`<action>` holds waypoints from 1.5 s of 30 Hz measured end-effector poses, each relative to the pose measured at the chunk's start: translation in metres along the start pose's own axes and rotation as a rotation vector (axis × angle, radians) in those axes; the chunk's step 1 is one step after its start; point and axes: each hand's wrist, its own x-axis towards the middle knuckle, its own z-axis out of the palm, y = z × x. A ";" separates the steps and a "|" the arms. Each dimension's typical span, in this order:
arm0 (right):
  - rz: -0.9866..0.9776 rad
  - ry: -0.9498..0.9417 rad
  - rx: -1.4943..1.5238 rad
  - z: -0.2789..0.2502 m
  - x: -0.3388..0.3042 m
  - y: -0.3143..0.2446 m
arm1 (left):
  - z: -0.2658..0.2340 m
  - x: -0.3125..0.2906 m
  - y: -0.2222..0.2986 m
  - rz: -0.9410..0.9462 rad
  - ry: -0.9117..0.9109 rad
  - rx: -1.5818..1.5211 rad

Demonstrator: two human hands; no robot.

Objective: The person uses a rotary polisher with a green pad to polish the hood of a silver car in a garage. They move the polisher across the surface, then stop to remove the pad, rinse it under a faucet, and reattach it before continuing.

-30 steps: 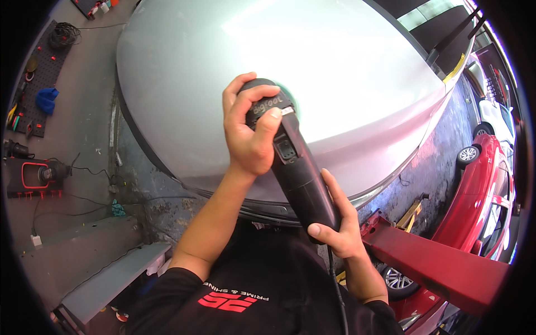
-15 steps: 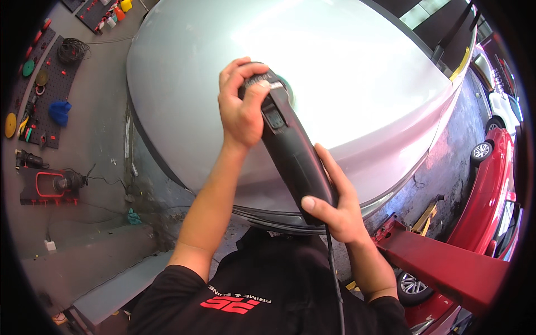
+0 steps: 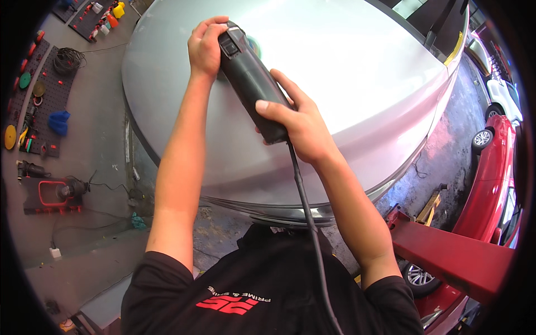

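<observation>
A black corded polisher (image 3: 254,84) is held over the silver car hood (image 3: 184,145), its greenish round pad (image 3: 255,47) partly showing beside the head and seeming to lie on the paint. My left hand (image 3: 206,47) is wrapped over the polisher's head at the far end. Around the rear of the body my right hand (image 3: 298,120) is closed, thumb on top and fingers along the right side. From the back end a black cord (image 3: 308,215) runs down across my black shirt.
On the left wall are a tool panel (image 3: 53,100) with pads, a blue cloth (image 3: 58,123) and a coiled cable (image 3: 68,60). To the right, a red lift arm (image 3: 446,254) juts in near my elbow. Beyond it stands a red car (image 3: 486,178). Yellow tape (image 3: 455,50) edges the windshield.
Both hands and the polisher have moved farther away over the hood and to the left. My arms are stretched out more, and more of the cord shows.
</observation>
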 end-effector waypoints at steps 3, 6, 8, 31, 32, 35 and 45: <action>0.055 -0.016 0.016 0.003 0.001 0.002 | -0.005 -0.003 0.001 0.007 0.018 0.007; -0.010 0.000 -0.037 0.005 -0.018 0.009 | -0.013 -0.017 -0.008 0.028 0.025 0.003; -0.051 0.023 -0.044 0.007 -0.034 0.016 | -0.013 -0.032 -0.010 0.061 -0.007 -0.014; 0.058 0.047 0.082 -0.027 -0.182 0.050 | 0.025 -0.178 0.038 0.108 -0.176 0.166; 0.057 0.025 0.088 -0.028 -0.184 0.054 | 0.021 -0.181 0.038 0.107 -0.171 0.144; 0.095 -0.033 0.084 -0.021 -0.185 0.054 | 0.008 -0.189 0.035 0.131 -0.129 0.146; 0.130 -0.101 -0.014 -0.012 -0.168 0.047 | -0.011 -0.187 0.036 0.143 -0.022 0.113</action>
